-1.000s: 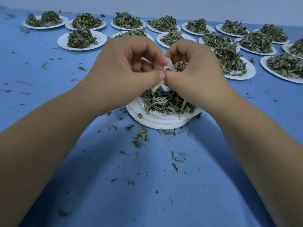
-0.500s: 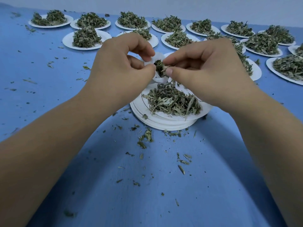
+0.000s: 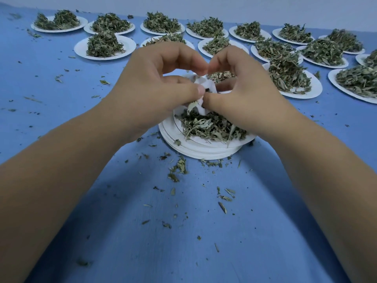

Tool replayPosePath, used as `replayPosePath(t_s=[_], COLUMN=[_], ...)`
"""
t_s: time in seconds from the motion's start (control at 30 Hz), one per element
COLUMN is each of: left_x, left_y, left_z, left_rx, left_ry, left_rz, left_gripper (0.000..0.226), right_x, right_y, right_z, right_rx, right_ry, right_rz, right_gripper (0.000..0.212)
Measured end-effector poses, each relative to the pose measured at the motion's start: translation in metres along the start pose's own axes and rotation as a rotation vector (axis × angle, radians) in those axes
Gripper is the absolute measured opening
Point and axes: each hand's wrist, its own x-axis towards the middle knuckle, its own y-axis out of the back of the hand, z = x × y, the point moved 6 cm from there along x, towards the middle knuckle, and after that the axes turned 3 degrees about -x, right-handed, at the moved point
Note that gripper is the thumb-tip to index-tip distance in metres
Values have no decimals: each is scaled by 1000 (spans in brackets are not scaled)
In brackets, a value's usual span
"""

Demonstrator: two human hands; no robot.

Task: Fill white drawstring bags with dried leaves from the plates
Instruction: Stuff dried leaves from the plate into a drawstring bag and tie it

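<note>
A small white drawstring bag (image 3: pixel 205 86) is held above a stack of white plates (image 3: pixel 204 152) in the middle of the blue table. The top plate carries a heap of dried leaves (image 3: pixel 210 126). My left hand (image 3: pixel 155 86) pinches the bag's left side between thumb and fingers. My right hand (image 3: pixel 246 92) pinches its right side, thumb tips almost meeting. A leaf sticks out beneath the bag. Most of the bag is hidden by my fingers.
Several white plates heaped with dried leaves (image 3: pixel 105 44) stand in rows across the back of the table, and more lie at the right (image 3: pixel 289 78). Loose leaf crumbs (image 3: pixel 177 168) are scattered over the blue cloth (image 3: pixel 193 231) near me.
Half a second ago the bag's mouth was held open with leaves showing inside. Now both hands have drawn together and lowered, bunching the bag between them.
</note>
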Motion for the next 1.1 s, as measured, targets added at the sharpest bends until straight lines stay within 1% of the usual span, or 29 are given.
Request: replayPosePath(t_s=[0.07, 0.13, 0.2, 0.27, 0.4, 0.5, 0.6, 0.67, 0.77, 0.8, 0.9, 0.97, 1.1], left_x=[0, -1, -1, -1, -2, -3, -2, -1, 1, 1, 1, 1, 0], left_y=[-2, -5, -5, -6, -7, -7, -3, 4, 11, 12, 8, 4, 2], left_z=[1, 0, -1, 0, 2, 2, 5, 8, 8, 8, 9, 10, 12], left_rx=[-51, -113, -153, -116, -39, 116, 244, 263, 252, 234, 148, 130, 278], left_ry=[-4, 3, 15, 1, -14, -39, -94, -125, -134, -130, -112, -109, -134], left_rz=[-50, -95, -121, -127, -142, -101, 1, 79, 109, 109, 99, 82, 87], left_gripper=[27, 26, 30, 34, 34, 30, 17, 12, 10, 10, 12, 15, 13], right_x=[1, 3, 3, 3, 2, 0, -1, -1, -1, -1, -2, -3, -4], right_y=[0, 2, 5, 6, 5, 4, 3, 1, 1, 2, 2, 0, -3], right_z=[4, 5, 4, 5, 6, 2, -1, -2, -4, -4, -9, -12, -18], right_rx=[9, -22, -59, -57, -43, -59, -40, 34, 226, 217, 90, 91, 7], right_ry=[-30, -26, -21, -30, -84, -68, -52, -45, -52, -45, 3, 30, 103], right_rz=[1, 45, 97, 125, 145, 161, 113, 21, -76, -73, 13, 56, 123], right_gripper=[28, 19, 15, 12, 14, 9, 16, 18, 14, 16, 20, 22, 17])
